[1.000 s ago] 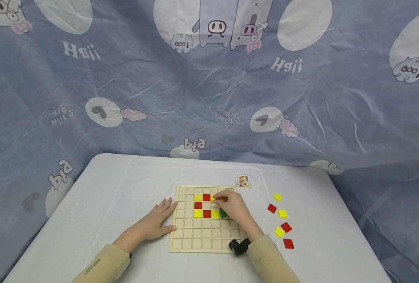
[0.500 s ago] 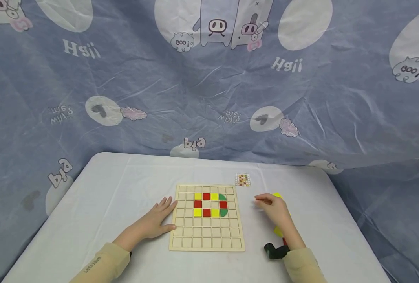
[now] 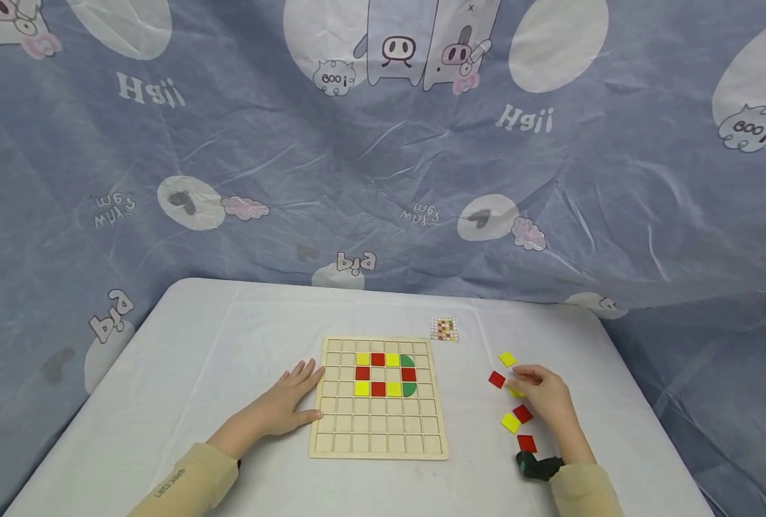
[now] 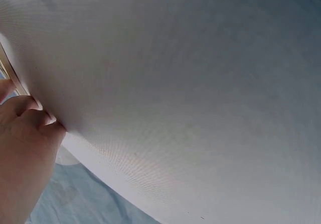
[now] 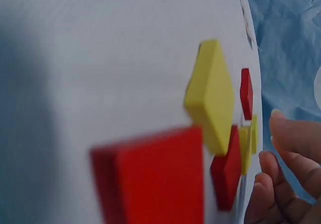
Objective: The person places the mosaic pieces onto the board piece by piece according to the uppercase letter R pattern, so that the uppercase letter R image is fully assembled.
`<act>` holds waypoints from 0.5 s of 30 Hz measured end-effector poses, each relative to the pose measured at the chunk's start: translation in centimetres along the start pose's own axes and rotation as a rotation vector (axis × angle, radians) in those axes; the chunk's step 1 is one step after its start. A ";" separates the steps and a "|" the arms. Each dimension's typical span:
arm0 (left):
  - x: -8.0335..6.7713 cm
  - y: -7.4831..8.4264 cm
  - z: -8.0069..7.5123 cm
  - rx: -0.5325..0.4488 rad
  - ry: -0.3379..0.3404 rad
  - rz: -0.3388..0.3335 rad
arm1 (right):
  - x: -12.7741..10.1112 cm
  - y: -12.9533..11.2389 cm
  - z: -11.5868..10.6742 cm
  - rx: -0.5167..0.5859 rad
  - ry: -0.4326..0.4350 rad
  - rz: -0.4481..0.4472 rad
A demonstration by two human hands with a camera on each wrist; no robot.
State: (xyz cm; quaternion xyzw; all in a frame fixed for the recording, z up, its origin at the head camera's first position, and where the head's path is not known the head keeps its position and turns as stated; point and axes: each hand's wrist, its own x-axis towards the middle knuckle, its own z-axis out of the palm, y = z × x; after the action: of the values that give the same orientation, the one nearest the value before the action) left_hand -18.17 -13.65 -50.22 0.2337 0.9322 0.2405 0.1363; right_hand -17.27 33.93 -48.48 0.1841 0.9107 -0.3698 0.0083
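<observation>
My left hand lies with spread fingers at the left edge of a square wooden grid board, its fingertips and thumb touching the rim. The left wrist view shows the same fingers against the board's edge. Red and yellow square tiles and two green rounded tiles form a ring in the board's upper grid. To the right, my right hand hovers over a loose yellow tile, partly covering it. In the right wrist view, its thumb and fingers are apart with nothing between them.
Around the right hand lie a red tile, another yellow tile and several more. A small printed pattern card lies beyond the board's upper right corner. Behind the white table hangs a patterned blue cloth.
My right hand has left the board's upper right and moved right to the loose tiles. The green and red tiles it had covered now show. My left hand stays put.
</observation>
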 end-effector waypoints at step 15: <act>-0.1 0.3 -0.2 -0.013 -0.001 -0.002 | -0.2 1.3 -0.5 -0.045 -0.055 0.018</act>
State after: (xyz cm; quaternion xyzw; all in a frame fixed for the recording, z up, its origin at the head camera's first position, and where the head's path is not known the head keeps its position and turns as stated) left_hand -18.07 -13.51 -49.94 0.2322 0.9308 0.2463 0.1383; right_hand -16.56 35.02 -48.91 0.1821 0.9165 -0.3539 0.0406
